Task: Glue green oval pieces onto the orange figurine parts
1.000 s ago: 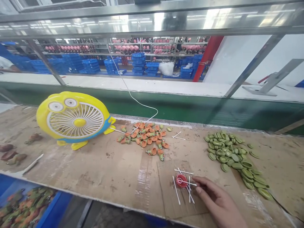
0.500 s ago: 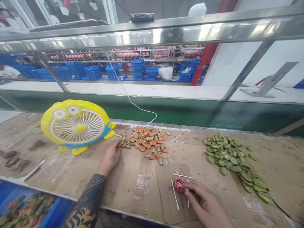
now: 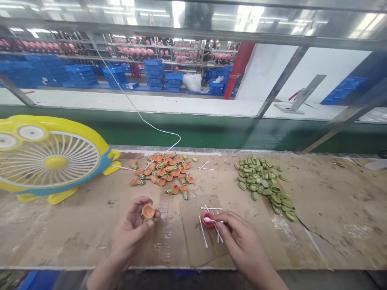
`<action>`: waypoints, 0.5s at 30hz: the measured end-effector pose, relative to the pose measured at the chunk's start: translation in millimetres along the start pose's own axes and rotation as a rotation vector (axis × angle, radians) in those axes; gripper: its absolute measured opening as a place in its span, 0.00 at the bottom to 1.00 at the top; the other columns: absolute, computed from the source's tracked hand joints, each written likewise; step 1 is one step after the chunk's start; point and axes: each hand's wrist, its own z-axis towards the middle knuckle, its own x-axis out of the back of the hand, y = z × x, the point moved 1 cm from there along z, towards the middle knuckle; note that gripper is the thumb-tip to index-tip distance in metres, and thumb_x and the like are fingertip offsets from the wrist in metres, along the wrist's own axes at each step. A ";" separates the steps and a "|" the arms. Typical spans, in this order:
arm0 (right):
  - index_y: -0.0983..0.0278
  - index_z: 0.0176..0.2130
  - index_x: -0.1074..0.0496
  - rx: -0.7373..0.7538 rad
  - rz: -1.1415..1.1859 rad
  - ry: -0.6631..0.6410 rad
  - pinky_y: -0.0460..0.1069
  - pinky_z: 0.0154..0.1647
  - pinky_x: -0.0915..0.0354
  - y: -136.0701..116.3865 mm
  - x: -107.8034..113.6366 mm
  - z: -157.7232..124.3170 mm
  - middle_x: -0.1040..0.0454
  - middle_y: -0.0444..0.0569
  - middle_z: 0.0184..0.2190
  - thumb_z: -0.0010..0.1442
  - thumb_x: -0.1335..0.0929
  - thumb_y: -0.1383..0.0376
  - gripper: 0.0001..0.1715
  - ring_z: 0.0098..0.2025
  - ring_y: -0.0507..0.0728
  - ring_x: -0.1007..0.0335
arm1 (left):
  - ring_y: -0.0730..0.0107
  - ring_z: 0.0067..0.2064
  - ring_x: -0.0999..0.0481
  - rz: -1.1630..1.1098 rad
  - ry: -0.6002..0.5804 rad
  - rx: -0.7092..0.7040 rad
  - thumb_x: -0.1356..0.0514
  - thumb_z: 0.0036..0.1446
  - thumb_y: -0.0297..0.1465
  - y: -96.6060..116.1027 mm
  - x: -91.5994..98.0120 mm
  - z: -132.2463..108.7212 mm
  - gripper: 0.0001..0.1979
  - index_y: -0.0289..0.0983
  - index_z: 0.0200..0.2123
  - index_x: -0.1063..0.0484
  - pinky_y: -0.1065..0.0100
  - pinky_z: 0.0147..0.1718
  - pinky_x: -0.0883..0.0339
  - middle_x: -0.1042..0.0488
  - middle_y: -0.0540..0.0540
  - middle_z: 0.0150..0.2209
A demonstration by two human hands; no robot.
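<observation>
My left hand (image 3: 133, 223) is closed around a small figurine piece with an orange cup-shaped hollow (image 3: 148, 211) facing up and a green part below. A cotton swab (image 3: 210, 220) is pinched in my right hand (image 3: 238, 237), its white tip over a small red cap (image 3: 208, 224). Several loose cotton swabs (image 3: 203, 233) lie around the cap on a cardboard piece (image 3: 193, 251). Beyond my left hand spreads a pile of orange-and-green figurine pieces (image 3: 169, 173). Green oval pieces (image 3: 260, 181) are heaped farther right.
A yellow and blue cartoon fan (image 3: 56, 161) stands at the left, its white cord (image 3: 151, 125) running up across the green panel (image 3: 211, 135). Two crossed swabs (image 3: 207, 167) lie behind the cap. Blue crates (image 3: 155, 74) are stacked beyond the white ledge (image 3: 193, 102).
My left hand has come back from the pile, now holding an orange-and-green figurine piece. My right hand stays at the red cap with the swab. The view has shifted right and down.
</observation>
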 end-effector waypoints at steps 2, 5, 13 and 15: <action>0.59 0.44 0.24 0.000 0.006 0.011 0.48 0.46 0.30 -4.3 2.7 -1.4 0.20 0.49 0.41 0.73 0.37 0.64 0.11 0.44 0.56 0.23 | 0.68 0.38 0.21 -0.018 -0.025 0.093 0.20 0.41 0.30 -7.5 -16.9 -7.7 0.30 0.40 0.49 0.22 0.70 0.41 0.26 0.23 0.49 0.39; 0.59 0.44 0.25 0.020 -0.002 0.040 0.47 0.46 0.31 -6.5 2.9 -2.6 0.20 0.47 0.40 0.73 0.37 0.66 0.11 0.44 0.55 0.24 | 0.62 0.42 0.19 -0.022 -0.036 0.219 0.21 0.44 0.34 -19.7 -33.6 -12.8 0.24 0.39 0.45 0.21 0.68 0.41 0.26 0.21 0.46 0.41; 0.59 0.44 0.27 0.073 -0.073 0.089 0.48 0.44 0.33 -1.4 -6.7 -5.8 0.22 0.46 0.39 0.73 0.38 0.68 0.11 0.42 0.55 0.25 | 0.68 0.35 0.25 -0.037 -0.235 0.295 0.27 0.51 0.32 -38.8 -49.6 -18.1 0.20 0.39 0.48 0.20 0.70 0.32 0.32 0.20 0.44 0.40; 0.59 0.44 0.28 0.098 -0.086 0.125 0.47 0.43 0.33 -1.1 -8.3 -6.9 0.22 0.46 0.38 0.73 0.38 0.68 0.10 0.42 0.55 0.25 | 0.65 0.38 0.22 -0.073 -0.257 0.318 0.27 0.53 0.34 -42.0 -49.5 -19.9 0.18 0.40 0.48 0.19 0.68 0.35 0.29 0.19 0.44 0.43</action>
